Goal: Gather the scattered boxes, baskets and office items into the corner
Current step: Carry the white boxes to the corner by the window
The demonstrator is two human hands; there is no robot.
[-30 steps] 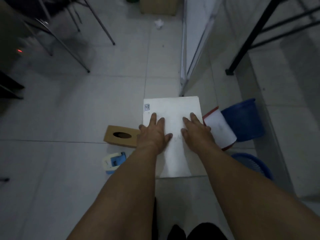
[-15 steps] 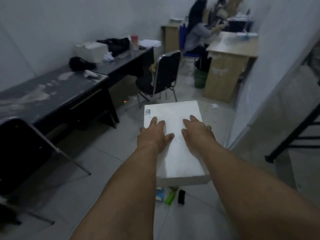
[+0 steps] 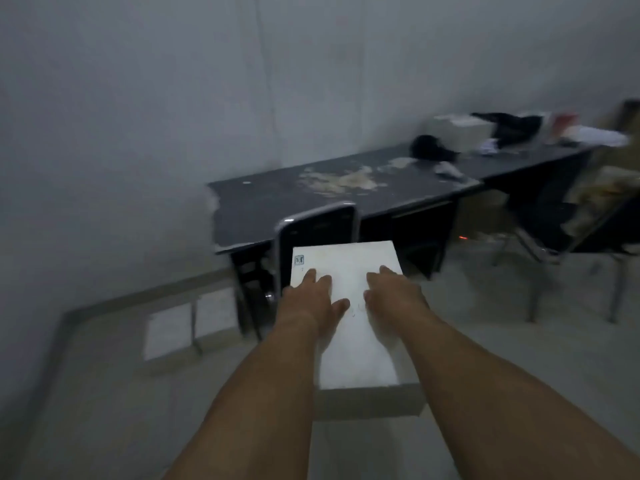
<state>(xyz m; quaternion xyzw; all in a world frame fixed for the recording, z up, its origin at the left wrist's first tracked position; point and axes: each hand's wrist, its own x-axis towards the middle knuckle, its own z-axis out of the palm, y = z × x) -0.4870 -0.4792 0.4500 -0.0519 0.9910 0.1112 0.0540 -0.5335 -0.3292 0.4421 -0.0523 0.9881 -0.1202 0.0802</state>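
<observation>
While the frame is blurred by motion, the essentials read clearly: one white box point(image 3: 349, 306) is carried in front of the person at about waist height, clear of the floor, its long axis running straight away from the body. Both hands lie on its top face, the left hand point(image 3: 311, 299) toward the left edge and the right hand point(image 3: 394, 296) toward the right, each flat with fingers slightly spread and pressing down; whether the thumbs hook under the sides cannot be told. Neither hand is nearer the box than the other. The room corner lies ahead and to the left, where two white panels point(image 3: 188, 323) lean at the wall base beside the end of one dark desk point(image 3: 311, 199). One black chair point(image 3: 318, 233) stands directly beyond the box's far end, between it and the desk. Judged from this, the box must swing left to reach the corner, passing the chair. No baskets or other loose office items are identifiable here.
</observation>
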